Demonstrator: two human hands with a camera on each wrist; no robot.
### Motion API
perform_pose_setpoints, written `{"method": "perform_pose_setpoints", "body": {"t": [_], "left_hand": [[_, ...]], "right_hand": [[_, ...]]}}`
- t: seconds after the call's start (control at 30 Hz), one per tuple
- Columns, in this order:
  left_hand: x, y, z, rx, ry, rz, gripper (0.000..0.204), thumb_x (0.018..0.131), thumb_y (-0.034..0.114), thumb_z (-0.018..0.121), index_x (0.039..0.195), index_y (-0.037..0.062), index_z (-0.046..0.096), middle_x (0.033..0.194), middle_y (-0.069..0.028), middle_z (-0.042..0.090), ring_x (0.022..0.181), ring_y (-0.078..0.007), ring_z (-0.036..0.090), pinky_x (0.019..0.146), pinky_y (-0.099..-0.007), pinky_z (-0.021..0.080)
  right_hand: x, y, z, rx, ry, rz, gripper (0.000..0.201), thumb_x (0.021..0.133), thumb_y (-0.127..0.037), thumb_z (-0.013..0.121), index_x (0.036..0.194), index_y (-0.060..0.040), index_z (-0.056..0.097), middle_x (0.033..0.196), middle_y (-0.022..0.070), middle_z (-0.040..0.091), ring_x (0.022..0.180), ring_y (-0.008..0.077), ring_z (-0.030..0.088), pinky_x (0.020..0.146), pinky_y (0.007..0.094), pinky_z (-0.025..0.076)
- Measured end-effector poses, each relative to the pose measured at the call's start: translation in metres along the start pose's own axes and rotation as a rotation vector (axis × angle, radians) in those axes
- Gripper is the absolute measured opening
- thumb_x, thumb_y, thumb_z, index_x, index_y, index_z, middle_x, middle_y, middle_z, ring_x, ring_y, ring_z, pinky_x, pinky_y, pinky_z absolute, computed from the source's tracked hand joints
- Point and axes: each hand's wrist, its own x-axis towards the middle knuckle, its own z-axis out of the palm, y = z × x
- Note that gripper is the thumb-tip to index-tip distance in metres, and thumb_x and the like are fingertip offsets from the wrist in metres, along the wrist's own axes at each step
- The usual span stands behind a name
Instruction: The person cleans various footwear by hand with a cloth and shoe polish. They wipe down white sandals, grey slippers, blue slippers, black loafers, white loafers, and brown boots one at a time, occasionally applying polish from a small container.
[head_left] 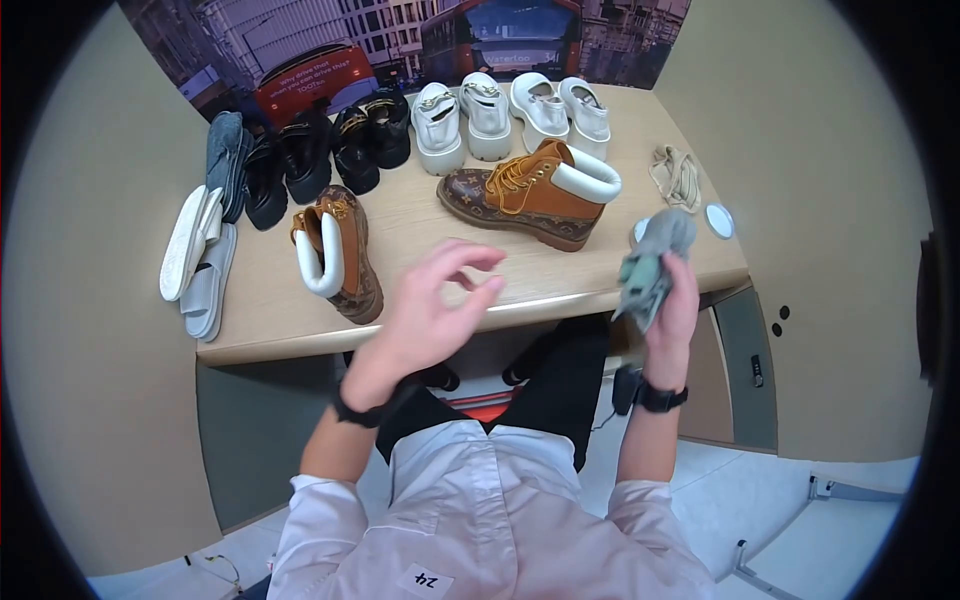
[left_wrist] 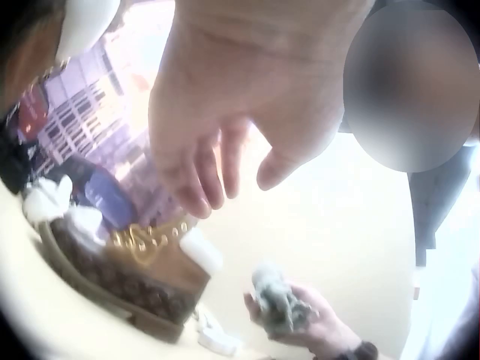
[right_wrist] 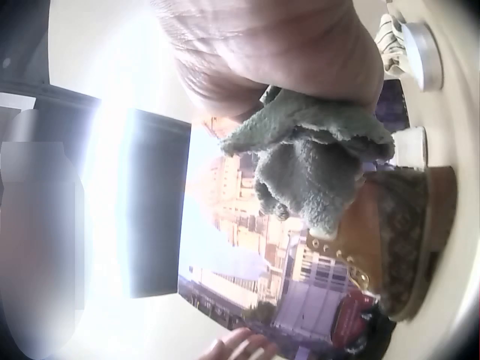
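Observation:
My right hand (head_left: pixel 677 315) grips a crumpled grey-green cloth (head_left: pixel 668 236) above the table's right front edge. In the right wrist view the cloth (right_wrist: pixel 307 169) hangs in folds beneath the hand, fuzzy in texture. My left hand (head_left: pixel 432 312) hovers over the front edge, its fingers loosely bent and nothing in them. Two brown patterned ankle boots with white padded collars and tan laces stand on the table. One boot (head_left: pixel 565 200) lies between the hands, side-on with its toe to the left. The other boot (head_left: pixel 348 262) stands left of my left hand.
Along the back stand white chunky shoes (head_left: pixel 488 118) and black shoes (head_left: pixel 308 155). White and grey slides (head_left: pixel 208 285) and a dark blue-grey pair (head_left: pixel 226 155) sit at the left edge. A beige bundle (head_left: pixel 677 180) and a round white tin (head_left: pixel 719 221) are at the right. Side walls enclose the table (head_left: pixel 440 275).

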Motion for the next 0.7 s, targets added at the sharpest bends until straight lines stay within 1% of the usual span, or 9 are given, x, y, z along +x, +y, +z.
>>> {"method": "perform_pose_setpoints", "body": {"t": [0.1, 0.2, 0.3, 0.4, 0.47, 0.53, 0.57, 0.6, 0.7], "left_hand": [[0.015, -0.029, 0.053, -0.117, 0.021, -0.047, 0.045, 0.1, 0.013, 0.079, 0.14, 0.0001, 0.066, 0.126, -0.0137, 0.069, 0.112, -0.0217, 0.072, 0.083, -0.0327, 0.06], [0.036, -0.041, 0.084, -0.059, 0.065, -0.066, 0.066, 0.101, 0.02, 0.08, 0.155, -0.003, 0.051, 0.143, -0.0164, 0.061, 0.124, -0.0238, 0.068, 0.093, -0.0348, 0.059], [0.055, -0.045, 0.098, 0.052, 0.114, -0.097, 0.081, 0.099, 0.028, 0.082, 0.159, -0.0089, 0.043, 0.148, -0.022, 0.055, 0.13, -0.0298, 0.065, 0.099, -0.0383, 0.058], [0.057, -0.051, 0.098, 0.159, 0.124, -0.036, 0.092, 0.097, 0.036, 0.084, 0.16, -0.0134, 0.039, 0.149, -0.0265, 0.052, 0.133, -0.0363, 0.062, 0.107, -0.0426, 0.055], [0.054, -0.045, 0.097, 0.173, 0.11, 0.003, 0.099, 0.096, 0.041, 0.086, 0.161, -0.0149, 0.037, 0.148, -0.0289, 0.052, 0.136, -0.0398, 0.06, 0.112, -0.0448, 0.053], [0.044, -0.028, 0.088, 0.153, 0.077, -0.041, 0.105, 0.093, 0.044, 0.088, 0.161, -0.016, 0.036, 0.148, -0.0307, 0.051, 0.138, -0.0419, 0.058, 0.115, -0.0464, 0.05], [0.041, -0.02, 0.08, 0.142, 0.062, -0.06, 0.108, 0.092, 0.046, 0.089, 0.161, -0.0166, 0.035, 0.148, -0.0316, 0.051, 0.139, -0.043, 0.057, 0.117, -0.0473, 0.049], [0.038, -0.016, 0.076, 0.104, 0.069, -0.066, 0.124, 0.083, 0.051, 0.095, 0.165, -0.0146, 0.029, 0.15, -0.0326, 0.051, 0.143, -0.0455, 0.054, 0.12, -0.0483, 0.046], [0.021, -0.008, 0.056, 0.229, 0.098, -0.042, 0.136, 0.074, 0.052, 0.1, 0.167, -0.0123, 0.025, 0.152, -0.0327, 0.05, 0.145, -0.0465, 0.052, 0.124, -0.0491, 0.042]], "right_hand": [[0.05, -0.01, 0.013, 0.062, -0.044, 0.0, 0.039, 0.11, -0.016, 0.054, 0.144, 0.0028, 0.061, 0.121, 0.0109, 0.076, 0.103, 0.0191, 0.076, 0.089, 0.0334, 0.062], [0.096, 0.0, 0.006, -0.072, -0.124, 0.108, 0.031, 0.109, -0.024, 0.055, 0.124, -0.0008, 0.069, 0.1, 0.0091, 0.077, 0.074, 0.0172, 0.072, 0.065, 0.0325, 0.062], [0.104, 0.014, 0.002, -0.188, -0.054, 0.177, 0.023, 0.109, -0.02, 0.056, 0.113, -0.0033, 0.071, 0.095, 0.0031, 0.072, 0.087, 0.0117, 0.067, 0.079, 0.0301, 0.055], [0.098, 0.031, 0.003, -0.216, -0.04, 0.064, 0.017, 0.108, -0.018, 0.056, 0.102, -0.0063, 0.067, 0.091, 0.0002, 0.063, 0.084, 0.0098, 0.06, 0.078, 0.0294, 0.051], [0.074, 0.028, 0.019, -0.243, -0.033, 0.02, 0.016, 0.107, -0.017, 0.055, 0.102, -0.0068, 0.066, 0.093, -0.0005, 0.061, 0.084, 0.0097, 0.058, 0.079, 0.0288, 0.049], [0.048, 0.031, 0.027, -0.261, -0.019, -0.025, 0.013, 0.105, -0.015, 0.055, 0.103, -0.0069, 0.065, 0.096, -0.001, 0.059, 0.087, 0.0103, 0.055, 0.08, 0.0291, 0.048], [0.038, 0.038, 0.026, -0.205, -0.018, 0.033, 0.017, 0.105, -0.015, 0.055, 0.112, -0.0044, 0.066, 0.102, 0.0006, 0.062, 0.092, 0.0118, 0.059, 0.084, 0.0297, 0.049], [0.024, 0.043, 0.027, -0.183, -0.029, 0.032, 0.022, 0.105, -0.014, 0.054, 0.118, -0.0022, 0.066, 0.108, 0.003, 0.065, 0.097, 0.0133, 0.062, 0.089, 0.0303, 0.051], [-0.036, 0.048, 0.067, -0.093, -0.1, 0.06, 0.037, 0.105, -0.012, 0.054, 0.136, 0.0044, 0.063, 0.129, 0.0106, 0.07, 0.115, 0.0176, 0.067, 0.103, 0.0323, 0.052]]}}
